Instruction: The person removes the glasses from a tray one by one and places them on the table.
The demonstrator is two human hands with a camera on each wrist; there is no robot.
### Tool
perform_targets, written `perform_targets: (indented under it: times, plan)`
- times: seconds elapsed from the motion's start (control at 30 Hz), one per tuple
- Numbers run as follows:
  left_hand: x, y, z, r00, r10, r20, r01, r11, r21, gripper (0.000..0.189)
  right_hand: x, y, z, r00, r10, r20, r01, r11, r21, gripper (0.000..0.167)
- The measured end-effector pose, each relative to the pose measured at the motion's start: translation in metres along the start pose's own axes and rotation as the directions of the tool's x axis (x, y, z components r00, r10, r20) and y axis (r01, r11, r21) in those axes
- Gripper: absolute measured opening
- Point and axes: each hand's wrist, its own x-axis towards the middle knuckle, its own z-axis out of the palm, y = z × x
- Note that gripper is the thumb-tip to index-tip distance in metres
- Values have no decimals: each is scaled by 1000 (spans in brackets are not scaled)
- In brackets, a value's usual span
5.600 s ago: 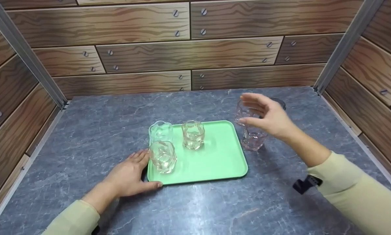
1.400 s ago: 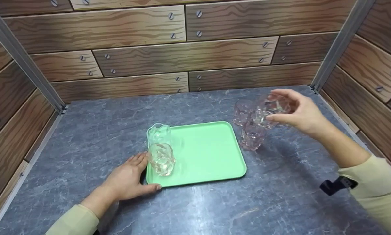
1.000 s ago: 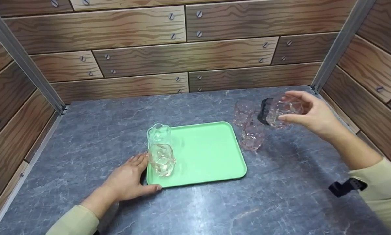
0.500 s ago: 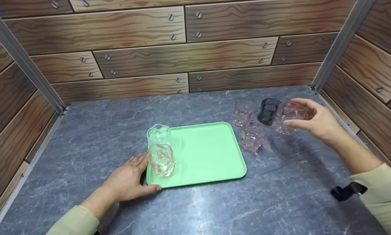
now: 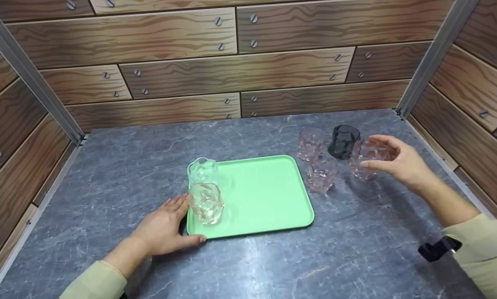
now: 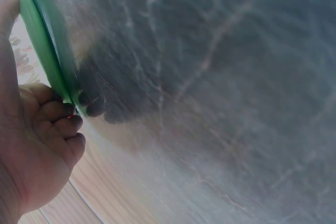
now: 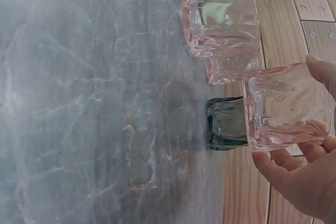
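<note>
My right hand holds a pale pink faceted glass between thumb and fingers. In the head view that glass is low over the table, right beside a dark grey glass. Two more pink glasses stand to its left, a far one and a nearer one by the tray's right edge. My left hand rests at the near left corner of the green tray, fingers along the left rim, thumb at the front edge. On the tray's left side stand a clear bluish glass and a clear yellowish glass.
The grey marbled table is enclosed by wood-patterned walls at the back and sides. Metal posts stand in the back corners. A black strap is at the right sleeve.
A glass that stood mid-tray is gone from there. My right hand, empty at first, carries a glass rightward past the dark glass, then lowers it. My left hand stays at the tray.
</note>
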Motion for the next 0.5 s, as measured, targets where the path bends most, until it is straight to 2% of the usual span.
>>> perform_targets:
  times: [0.23, 0.5]
  plan:
    - [0, 0, 0, 1000, 7, -6, -7, 1000, 2, 117, -1, 7, 3, 1000, 4, -4, -4, 1000, -11, 73]
    - [2, 0, 0, 1000, -12, 14, 12, 1000, -12, 117, -3, 14, 5, 1000, 30, 8, -29, 999, -13, 76]
